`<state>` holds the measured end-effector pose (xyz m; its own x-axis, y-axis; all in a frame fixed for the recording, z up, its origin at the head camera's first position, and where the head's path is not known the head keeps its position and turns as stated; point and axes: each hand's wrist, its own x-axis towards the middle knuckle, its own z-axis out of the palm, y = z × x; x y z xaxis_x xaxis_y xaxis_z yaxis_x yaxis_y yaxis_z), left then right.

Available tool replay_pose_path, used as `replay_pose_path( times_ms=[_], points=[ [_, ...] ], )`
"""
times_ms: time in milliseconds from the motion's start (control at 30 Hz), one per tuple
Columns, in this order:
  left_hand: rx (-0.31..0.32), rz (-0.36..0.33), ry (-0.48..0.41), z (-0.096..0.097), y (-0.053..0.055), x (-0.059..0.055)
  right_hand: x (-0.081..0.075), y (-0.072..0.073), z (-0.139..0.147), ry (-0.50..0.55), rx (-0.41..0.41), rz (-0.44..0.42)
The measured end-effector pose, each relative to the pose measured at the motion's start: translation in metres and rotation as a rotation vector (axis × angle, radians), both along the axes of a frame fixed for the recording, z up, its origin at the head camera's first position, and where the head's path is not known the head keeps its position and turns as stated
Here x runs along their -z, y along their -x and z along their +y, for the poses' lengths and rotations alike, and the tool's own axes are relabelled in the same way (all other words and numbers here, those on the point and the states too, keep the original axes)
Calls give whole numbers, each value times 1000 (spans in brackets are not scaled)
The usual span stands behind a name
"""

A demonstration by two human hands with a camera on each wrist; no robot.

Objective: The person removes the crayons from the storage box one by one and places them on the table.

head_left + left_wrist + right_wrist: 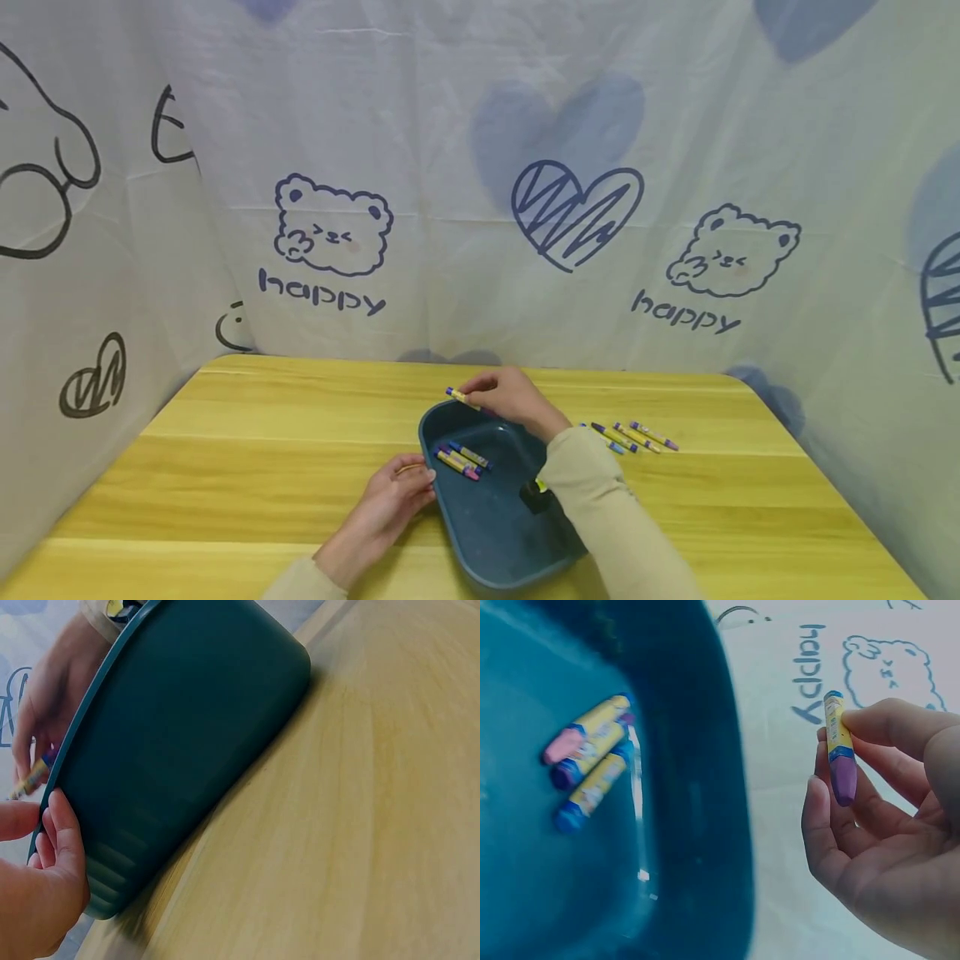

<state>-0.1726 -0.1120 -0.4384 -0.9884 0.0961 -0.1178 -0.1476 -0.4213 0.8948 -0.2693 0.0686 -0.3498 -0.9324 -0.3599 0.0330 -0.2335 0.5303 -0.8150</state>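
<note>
My left hand point(386, 504) pinches the left rim of a dark teal plastic basin point(498, 542), thumb on one side of the rim and fingers on the other. Above the basin's far rim, my right hand point(517, 396) holds a purple crayon point(841, 754) with a yellow and blue wrapper between thumb and fingers. Inside the basin, 3 crayons point(592, 750) in matching wrappers lie side by side near the left wall, one with a pink tip. The right forearm covers part of the basin's right side in the head view.
Several more crayons point(637, 437) lie on the wooden table point(225, 467) to the right of the basin. A white cloth point(450, 250) printed with hearts and bears hangs behind the table and along its left side.
</note>
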Motion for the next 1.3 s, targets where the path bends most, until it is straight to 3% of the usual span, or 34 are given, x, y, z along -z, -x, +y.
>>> replay_pose_path(
  times_ms=[267,433,600,933,1300],
  points=[
    [-5,-4,4,-1,1,-1,-28,2,18,-21,-41,44],
    [-9,-9,6,-1,1,-1,-35,6,35,1,-89,79],
    [-11,-11,4,-1,1,-2,-40,4,52,1,-74,90],
    [-2,-8,5,0,1,0,-25,3,90,-37,12,54],
    [-8,-7,5,0,0,1,4,2,133,-53,103,33]
  ],
)
